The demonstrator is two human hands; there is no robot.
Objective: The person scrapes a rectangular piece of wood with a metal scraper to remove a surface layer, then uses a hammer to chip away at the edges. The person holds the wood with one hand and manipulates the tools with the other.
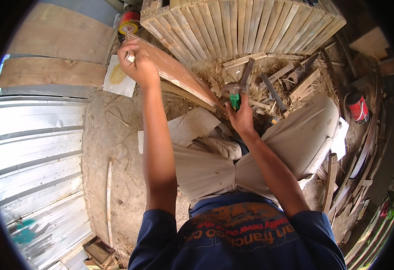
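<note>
Your dark blue shirt [269,254] carries printed lettering [246,227] across its front, in orange and red, upside down as you look down on it and partly broken by folds. Near the wooden slats [246,29], a red and yellow can [129,21] bears a small triangular sign. On the red can [358,108] at your right, any print is too small to read.

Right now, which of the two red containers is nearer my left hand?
The red-and-yellow container at the upper left, just beyond your left hand. The other, a red-and-black container, is far over to the right, past your right knee.
</note>
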